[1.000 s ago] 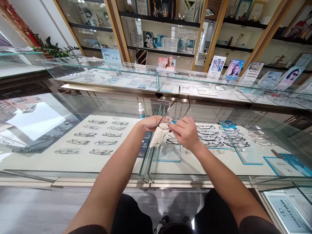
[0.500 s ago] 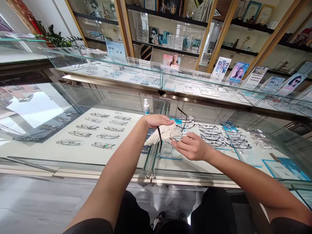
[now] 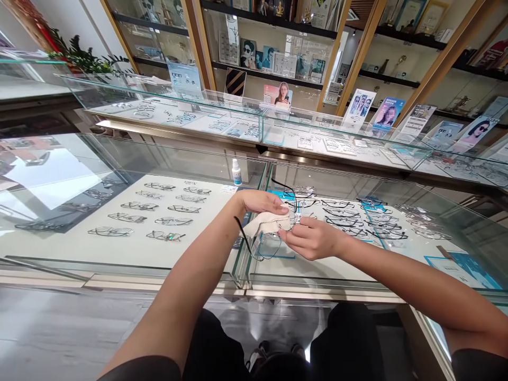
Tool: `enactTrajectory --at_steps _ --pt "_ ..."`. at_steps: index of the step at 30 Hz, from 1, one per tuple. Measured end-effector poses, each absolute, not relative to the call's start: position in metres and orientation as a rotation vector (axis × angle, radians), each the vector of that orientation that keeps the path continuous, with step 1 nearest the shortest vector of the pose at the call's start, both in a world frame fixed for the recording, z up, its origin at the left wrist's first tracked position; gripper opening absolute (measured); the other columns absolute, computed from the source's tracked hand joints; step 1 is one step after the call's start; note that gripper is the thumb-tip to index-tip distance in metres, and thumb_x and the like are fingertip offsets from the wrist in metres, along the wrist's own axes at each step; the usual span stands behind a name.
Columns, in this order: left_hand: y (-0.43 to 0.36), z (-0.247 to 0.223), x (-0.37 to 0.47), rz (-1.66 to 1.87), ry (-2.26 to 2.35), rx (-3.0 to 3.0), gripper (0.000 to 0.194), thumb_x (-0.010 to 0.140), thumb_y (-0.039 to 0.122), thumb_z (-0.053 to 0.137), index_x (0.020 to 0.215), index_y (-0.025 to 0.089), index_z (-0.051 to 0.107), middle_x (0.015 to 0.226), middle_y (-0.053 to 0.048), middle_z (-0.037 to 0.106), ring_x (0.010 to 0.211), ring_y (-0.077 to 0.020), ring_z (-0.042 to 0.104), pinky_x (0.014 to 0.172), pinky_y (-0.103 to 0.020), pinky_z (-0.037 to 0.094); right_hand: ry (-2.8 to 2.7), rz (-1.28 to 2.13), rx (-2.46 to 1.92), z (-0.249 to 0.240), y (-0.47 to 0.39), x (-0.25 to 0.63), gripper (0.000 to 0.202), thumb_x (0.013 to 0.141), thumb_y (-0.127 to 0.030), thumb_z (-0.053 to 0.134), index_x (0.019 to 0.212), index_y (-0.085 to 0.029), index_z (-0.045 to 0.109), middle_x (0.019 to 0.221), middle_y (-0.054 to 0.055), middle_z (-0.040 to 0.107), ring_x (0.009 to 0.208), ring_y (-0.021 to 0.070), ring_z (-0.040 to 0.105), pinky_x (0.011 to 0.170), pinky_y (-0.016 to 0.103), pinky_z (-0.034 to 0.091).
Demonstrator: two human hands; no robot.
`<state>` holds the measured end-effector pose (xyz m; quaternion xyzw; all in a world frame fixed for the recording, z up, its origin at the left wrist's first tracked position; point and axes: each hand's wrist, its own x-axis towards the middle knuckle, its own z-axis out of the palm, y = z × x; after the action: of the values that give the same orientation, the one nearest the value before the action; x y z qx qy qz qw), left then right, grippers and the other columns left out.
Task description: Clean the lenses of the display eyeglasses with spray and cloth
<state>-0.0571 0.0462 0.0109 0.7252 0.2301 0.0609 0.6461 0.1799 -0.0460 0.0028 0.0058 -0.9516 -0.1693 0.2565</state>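
Above the glass counter, my right hand (image 3: 311,238) is closed on a pair of eyeglasses (image 3: 271,257) with thin frames and dark temples. One temple sticks up past my fingers and the other slants out to the left. My left hand (image 3: 264,202) is closed on a cream cleaning cloth (image 3: 268,224), thumb on top, and presses it over one lens. The cloth covers most of that lens; the other lens hangs below it, uncovered. A small white spray bottle (image 3: 236,173) stands upright on the counter just beyond my left hand.
Rows of eyeglasses (image 3: 173,221) lie inside the glass display case (image 3: 254,283) on both sides of my hands. A second glass case (image 3: 260,127) with sign cards stands behind it. Shelves (image 3: 273,74) line the back wall. A plant (image 3: 83,58) is at the far left.
My left hand and the cloth have shifted slightly right, over the lens that showed before. The glasses have turned, their temples swinging left.
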Motion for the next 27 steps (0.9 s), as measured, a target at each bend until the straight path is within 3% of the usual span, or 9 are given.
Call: enactTrajectory --at_steps 4,8,13,15,17,21,25,27 --pt "0.045 0.01 -0.049 0.188 0.535 1.62 0.041 0.062 0.059 0.096 0.065 0.022 0.078 0.062 -0.004 0.072 0.056 -0.0215 0.063 0.053 -0.033 0.055 -2.639 -0.441 -0.01 -0.001 -0.045 0.182 0.024 0.108 -0.015 0.053 0.113 -0.026 0.074 0.087 0.002 0.076 0.073 0.016 0.057 0.066 0.038 0.041" --pt "0.046 0.008 -0.047 0.122 0.539 1.67 0.038 0.062 0.055 0.096 0.069 0.021 0.082 0.066 -0.006 0.073 0.058 -0.0217 0.063 0.054 -0.033 0.053 -2.755 -0.592 -0.125 -0.004 -0.042 0.189 0.031 0.111 -0.018 0.047 0.108 -0.027 0.077 0.078 0.001 0.071 0.067 0.0164 0.051 0.063 0.038 0.036" --pt "0.053 0.005 -0.047 0.492 0.592 1.638 0.038 0.069 0.053 0.094 0.076 0.018 0.083 0.075 -0.007 0.075 0.065 -0.0192 0.065 0.06 -0.029 0.049 -2.315 -0.689 -0.48 -0.011 -0.034 0.195 0.015 0.103 -0.02 0.063 0.108 -0.023 0.076 0.074 0.001 0.068 0.073 0.0184 0.05 0.071 0.039 0.034" --pt "0.055 0.002 -0.045 0.619 0.593 1.574 0.04 0.076 0.055 0.09 0.085 0.017 0.083 0.079 -0.006 0.075 0.068 -0.0165 0.063 0.063 -0.027 0.047 -2.052 -0.412 -0.811 -0.014 -0.03 0.192 0.01 0.1 -0.025 0.066 0.098 -0.022 0.075 0.073 0.001 0.065 0.075 0.0192 0.051 0.076 0.039 0.035" --pt "0.057 0.0 -0.043 0.73 0.605 1.526 0.041 0.078 0.056 0.089 0.086 0.016 0.08 0.079 -0.005 0.073 0.068 -0.0152 0.061 0.063 -0.026 0.044 -1.824 0.078 -1.056 -0.015 -0.025 0.188 0.017 0.098 -0.033 0.067 0.087 -0.022 0.073 0.071 0.0 0.061 0.075 0.0189 0.051 0.076 0.038 0.037" --pt "0.057 -0.002 -0.037 0.856 0.682 1.548 0.046 0.078 0.059 0.087 0.077 0.015 0.072 0.07 -0.001 0.064 0.061 -0.012 0.051 0.058 -0.025 0.035 -1.539 0.955 -1.071 -0.015 -0.014 0.183 0.03 0.088 -0.051 0.075 0.082 -0.022 0.076 0.071 -0.001 0.062 0.07 0.0166 0.047 0.069 0.033 0.036" --pt "0.049 -0.002 -0.028 0.866 0.775 1.593 0.046 0.081 0.059 0.085 0.085 0.015 0.073 0.071 -0.002 0.064 0.061 -0.0118 0.05 0.057 -0.025 0.034 -1.351 1.27 -0.991 -0.02 -0.005 0.188 0.028 0.078 -0.05 0.084 0.084 -0.022 0.082 0.079 0.0 0.071 0.068 0.0136 0.041 0.067 0.032 0.032" --pt "0.044 -0.002 -0.024 0.855 0.806 1.573 0.046 0.082 0.059 0.084 0.089 0.015 0.074 0.073 -0.002 0.066 0.062 -0.0126 0.052 0.057 -0.025 0.035 -1.299 1.348 -0.968 -0.024 -0.002 0.192 0.025 0.076 -0.046 0.085 0.082 -0.022 0.083 0.074 -0.001 0.067 0.066 0.0127 0.039 0.066 0.032 0.029"
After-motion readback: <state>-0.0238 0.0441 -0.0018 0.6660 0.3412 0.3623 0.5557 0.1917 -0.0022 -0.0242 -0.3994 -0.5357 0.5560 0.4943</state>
